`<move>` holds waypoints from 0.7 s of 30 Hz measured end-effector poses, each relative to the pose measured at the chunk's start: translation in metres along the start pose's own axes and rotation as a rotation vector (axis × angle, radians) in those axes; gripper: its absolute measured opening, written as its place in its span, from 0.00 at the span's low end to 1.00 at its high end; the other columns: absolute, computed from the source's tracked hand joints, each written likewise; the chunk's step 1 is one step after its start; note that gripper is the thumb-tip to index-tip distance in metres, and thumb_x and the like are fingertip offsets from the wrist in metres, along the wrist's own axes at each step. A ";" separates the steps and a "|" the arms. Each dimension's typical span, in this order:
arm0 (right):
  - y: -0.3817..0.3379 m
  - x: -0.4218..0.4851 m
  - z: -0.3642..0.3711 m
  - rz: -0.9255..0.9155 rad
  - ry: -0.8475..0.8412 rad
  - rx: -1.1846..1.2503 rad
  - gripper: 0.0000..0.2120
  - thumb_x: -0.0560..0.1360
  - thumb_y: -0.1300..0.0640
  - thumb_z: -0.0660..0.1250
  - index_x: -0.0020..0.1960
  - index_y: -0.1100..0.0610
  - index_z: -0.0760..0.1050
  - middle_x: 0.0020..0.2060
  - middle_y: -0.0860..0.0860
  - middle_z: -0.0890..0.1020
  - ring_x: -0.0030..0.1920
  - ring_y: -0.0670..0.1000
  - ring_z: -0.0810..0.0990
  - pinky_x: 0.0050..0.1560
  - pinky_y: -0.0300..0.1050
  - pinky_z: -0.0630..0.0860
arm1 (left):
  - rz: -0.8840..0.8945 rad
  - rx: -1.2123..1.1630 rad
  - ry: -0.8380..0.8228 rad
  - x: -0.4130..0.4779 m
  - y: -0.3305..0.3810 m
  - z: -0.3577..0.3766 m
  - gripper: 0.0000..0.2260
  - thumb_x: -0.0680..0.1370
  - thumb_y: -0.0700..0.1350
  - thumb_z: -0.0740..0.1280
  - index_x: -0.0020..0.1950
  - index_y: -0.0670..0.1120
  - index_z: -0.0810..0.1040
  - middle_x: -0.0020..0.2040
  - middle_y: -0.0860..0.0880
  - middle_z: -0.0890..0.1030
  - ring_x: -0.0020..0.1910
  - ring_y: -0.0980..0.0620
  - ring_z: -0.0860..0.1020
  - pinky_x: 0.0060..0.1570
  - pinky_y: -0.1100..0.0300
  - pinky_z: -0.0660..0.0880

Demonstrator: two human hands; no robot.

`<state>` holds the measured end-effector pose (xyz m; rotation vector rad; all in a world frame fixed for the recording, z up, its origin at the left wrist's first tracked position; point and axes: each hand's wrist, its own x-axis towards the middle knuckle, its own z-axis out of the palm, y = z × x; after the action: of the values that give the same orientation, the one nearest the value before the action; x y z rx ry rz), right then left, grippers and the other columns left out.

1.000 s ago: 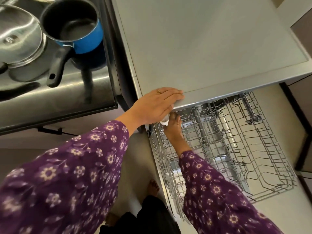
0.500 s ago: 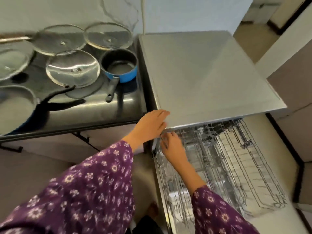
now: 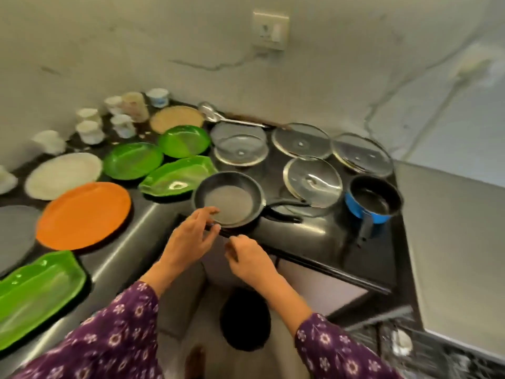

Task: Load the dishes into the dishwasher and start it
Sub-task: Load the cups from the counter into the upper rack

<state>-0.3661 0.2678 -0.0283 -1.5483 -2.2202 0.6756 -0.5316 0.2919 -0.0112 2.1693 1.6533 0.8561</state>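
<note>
A black frying pan [image 3: 232, 201] sits at the near edge of the dark counter [image 3: 314, 242], handle pointing right. My left hand [image 3: 191, 239] is at the pan's near rim, fingers spread, thumb under the edge; whether it touches is blurred. My right hand [image 3: 248, 258] hovers just right of it below the counter edge, fingers loosely curled, holding nothing. A blue saucepan [image 3: 371, 203] stands to the right. The dishwasher's pulled-out rack [image 3: 410, 343] shows at the bottom right under its grey top [image 3: 451, 242].
Several glass lids [image 3: 313, 181] lie behind the pan. To the left are an orange plate [image 3: 84, 214], green plates [image 3: 134, 160], green leaf-shaped trays [image 3: 35, 294], a white plate [image 3: 64, 175], a grey plate [image 3: 13, 236], several white cups [image 3: 90, 131] and a ladle [image 3: 218, 116].
My view has swung left from the dishwasher to the counter. Both hands have left the dishwasher's top edge and rack and now sit at the frying pan.
</note>
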 end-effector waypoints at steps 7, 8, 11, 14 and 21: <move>-0.095 0.145 0.059 -0.095 -0.101 -0.058 0.12 0.75 0.58 0.63 0.57 0.60 0.74 0.53 0.59 0.76 0.56 0.59 0.75 0.57 0.49 0.69 | -0.103 0.131 0.111 0.038 -0.125 -0.104 0.16 0.75 0.43 0.69 0.62 0.44 0.75 0.53 0.45 0.78 0.49 0.44 0.80 0.41 0.50 0.77; -0.105 0.162 0.068 -0.094 -0.129 -0.075 0.12 0.75 0.59 0.63 0.58 0.60 0.74 0.53 0.59 0.76 0.57 0.59 0.74 0.58 0.49 0.69 | -0.122 0.152 0.128 0.043 -0.143 -0.117 0.16 0.75 0.43 0.69 0.62 0.44 0.75 0.54 0.45 0.78 0.49 0.44 0.79 0.40 0.50 0.76; -0.122 0.203 0.091 -0.100 -0.214 -0.130 0.16 0.74 0.62 0.62 0.62 0.60 0.71 0.58 0.58 0.74 0.61 0.58 0.72 0.62 0.51 0.69 | -0.159 0.190 0.151 0.055 -0.191 -0.150 0.15 0.75 0.42 0.68 0.61 0.42 0.74 0.54 0.44 0.77 0.52 0.43 0.78 0.45 0.49 0.76; -0.133 0.243 0.111 -0.128 -0.295 -0.225 0.18 0.73 0.64 0.62 0.63 0.61 0.70 0.61 0.58 0.73 0.64 0.58 0.71 0.63 0.51 0.69 | -0.246 0.193 0.173 0.069 -0.238 -0.178 0.17 0.76 0.43 0.68 0.64 0.42 0.72 0.59 0.44 0.75 0.57 0.44 0.75 0.53 0.51 0.73; -0.156 0.295 0.134 -0.125 -0.476 -0.479 0.24 0.64 0.61 0.76 0.57 0.60 0.70 0.58 0.56 0.72 0.61 0.56 0.72 0.55 0.48 0.73 | -0.545 0.242 0.257 0.083 -0.333 -0.214 0.24 0.76 0.46 0.68 0.69 0.42 0.66 0.65 0.42 0.70 0.63 0.43 0.69 0.60 0.50 0.69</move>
<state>-0.6594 0.4753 -0.0471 -1.5533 -2.9832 0.5402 -0.9059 0.4445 -0.0033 1.6378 2.4246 0.8215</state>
